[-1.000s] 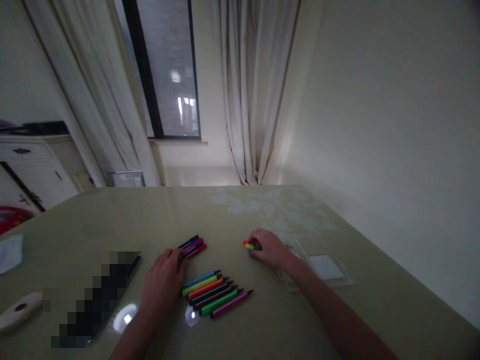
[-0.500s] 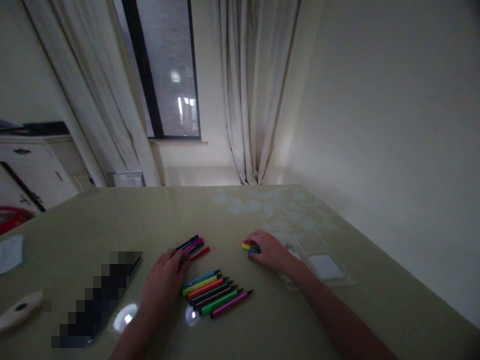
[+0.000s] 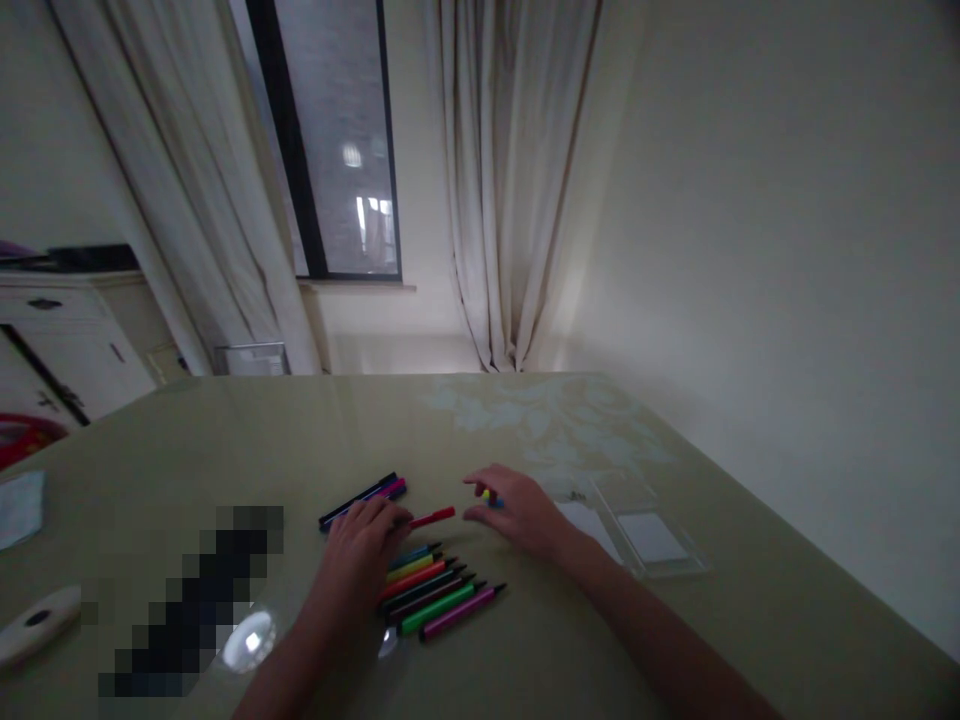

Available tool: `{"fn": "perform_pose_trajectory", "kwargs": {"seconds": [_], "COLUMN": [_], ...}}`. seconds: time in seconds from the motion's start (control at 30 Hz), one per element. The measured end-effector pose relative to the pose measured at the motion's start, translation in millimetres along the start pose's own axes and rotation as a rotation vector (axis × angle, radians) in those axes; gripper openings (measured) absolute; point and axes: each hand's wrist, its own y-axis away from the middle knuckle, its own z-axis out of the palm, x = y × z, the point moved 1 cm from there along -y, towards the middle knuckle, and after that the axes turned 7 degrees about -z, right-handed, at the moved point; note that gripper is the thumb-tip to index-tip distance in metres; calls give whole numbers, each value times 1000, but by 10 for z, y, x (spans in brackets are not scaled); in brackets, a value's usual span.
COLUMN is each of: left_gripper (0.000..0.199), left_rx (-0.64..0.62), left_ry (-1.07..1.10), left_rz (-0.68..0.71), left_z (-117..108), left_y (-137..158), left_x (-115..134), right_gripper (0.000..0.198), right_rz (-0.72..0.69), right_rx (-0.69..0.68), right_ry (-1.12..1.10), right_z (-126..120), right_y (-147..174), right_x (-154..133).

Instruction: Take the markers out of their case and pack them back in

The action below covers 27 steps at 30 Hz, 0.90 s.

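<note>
My left hand (image 3: 367, 545) is closed on a red marker (image 3: 433, 517), whose capped-looking end points right. Under and beyond that hand lie several dark and magenta markers (image 3: 375, 492). Just below it, a slanted row of uncapped markers holds a green one (image 3: 439, 608) and a purple one (image 3: 461, 612) at the near end. My right hand (image 3: 510, 505) has thumb and fingers apart, close to the red marker's tip. Small yellow and blue pieces (image 3: 493, 499), apparently marker caps, show behind its thumb, partly hidden.
Clear plastic cases (image 3: 652, 540) with white inserts lie right of my right hand. A blurred dark object (image 3: 195, 610) and a white oval item (image 3: 41, 622) are at left, near a pale cloth-like item (image 3: 21, 508). Walls and curtains (image 3: 517, 200) stand beyond the table.
My left hand has taken the red marker and moved it right and slightly nearer. The right hand has shifted left and its fingers have spread off the small coloured pieces.
</note>
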Motion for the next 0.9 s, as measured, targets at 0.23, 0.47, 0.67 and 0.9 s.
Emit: {"fn": "perform_pose_trajectory", "kwargs": {"seconds": [0.23, 0.47, 0.67, 0.9], "left_gripper": [34, 39, 36, 40], "left_rx": [-159, -103, -251, 38], "left_ry": [175, 108, 108, 11], "left_rz": [5, -94, -48, -168], "left_z": [29, -44, -58, -92], "left_y": [147, -13, 20, -20], "left_x": [385, -94, -135, -295], "right_gripper": [20, 13, 10, 11], "right_rz": [-236, -10, 161, 244], "right_rx": [-93, 180, -168, -225], "right_ry": [-6, 18, 189, 222], "right_z": [-1, -539, -341, -239], "right_y": [-20, 9, 40, 103], "right_x": [-315, 57, 275, 321]}}
